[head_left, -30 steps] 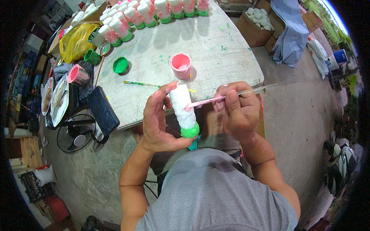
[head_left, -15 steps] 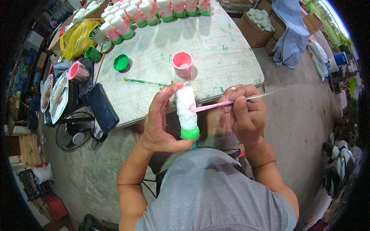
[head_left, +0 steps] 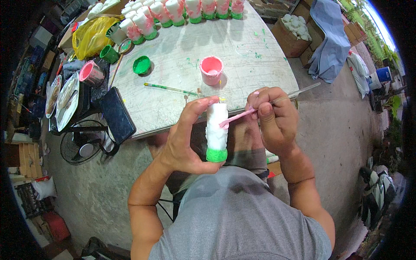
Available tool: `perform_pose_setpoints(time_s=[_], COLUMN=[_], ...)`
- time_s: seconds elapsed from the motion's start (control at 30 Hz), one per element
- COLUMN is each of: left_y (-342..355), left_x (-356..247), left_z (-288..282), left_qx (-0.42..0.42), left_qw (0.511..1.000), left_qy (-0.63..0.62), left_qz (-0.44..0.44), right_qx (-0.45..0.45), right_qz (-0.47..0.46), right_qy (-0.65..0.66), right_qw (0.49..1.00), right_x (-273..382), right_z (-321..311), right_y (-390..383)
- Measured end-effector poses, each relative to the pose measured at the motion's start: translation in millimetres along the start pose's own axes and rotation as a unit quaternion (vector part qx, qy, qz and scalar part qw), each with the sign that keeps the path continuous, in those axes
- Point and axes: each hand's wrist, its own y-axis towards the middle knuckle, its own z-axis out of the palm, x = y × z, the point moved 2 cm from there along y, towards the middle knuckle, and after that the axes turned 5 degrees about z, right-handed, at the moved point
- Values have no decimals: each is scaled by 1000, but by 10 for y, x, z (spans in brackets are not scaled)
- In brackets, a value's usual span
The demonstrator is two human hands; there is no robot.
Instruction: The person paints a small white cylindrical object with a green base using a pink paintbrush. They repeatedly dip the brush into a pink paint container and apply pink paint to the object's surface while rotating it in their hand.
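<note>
My left hand [head_left: 184, 138] holds a white textured cylinder [head_left: 216, 132] upright, fingers at its top and thumb under its green-painted base. A small pink patch shows on the cylinder's right side. In my right hand [head_left: 276, 117] is a paintbrush [head_left: 240, 116], its pink-coated end touching that side and its clear handle pointing out to the right. Beyond my hands, a pink cup of paint [head_left: 211, 70] stands on the table [head_left: 173, 104]. A second brush [head_left: 171, 89], with green on it, lies left of the cup.
Rows of white, pink and green cylinders [head_left: 175, 13] stand at the table's far side. To the left are a green paint container [head_left: 141, 65], a pink-rimmed can [head_left: 92, 73], a dark phone-like slab [head_left: 117, 115] and a fan [head_left: 82, 145]. Cardboard boxes [head_left: 290, 41] stand beyond the table's right side.
The cylinder and left hand sit slightly further right and lower in the picture, as the whole view has shifted a little. The brush tip remains against the cylinder's right side.
</note>
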Motion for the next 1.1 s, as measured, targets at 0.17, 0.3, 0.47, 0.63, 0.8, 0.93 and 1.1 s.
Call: perform_pose_setpoints(time_s=[0.17, 0.3, 0.47, 0.63, 0.8, 0.93, 1.1], left_y=[-3, -4, 12, 22, 27, -13, -11], left_x=[7, 22, 30, 3, -7, 10, 8], left_z=[-25, -23, -19, -11, 33, 5, 44], left_qx=[3, -4, -20, -6, 8, 34, 0], left_qw=[1000, 1000, 1000, 1000, 1000, 999, 1000], left_qy=[6, 8, -3, 11, 14, 6, 7], left_qz=[-7, 1, 6, 3, 1, -11, -8], right_qx=[3, 42, 130, 26, -37, -46, -72], right_qz=[-116, -236, -261, -160, -5, 10, 50], right_qy=[-97, -162, -224, -149, -70, 22, 30], right_qw=[988, 957, 930, 975, 997, 999, 996], right_x=[96, 132, 177, 123, -19, -27, -61], right_z=[-2, 41, 14, -29, -34, -25, 16], right_y=[23, -122, -212, -180, -52, -45, -70])
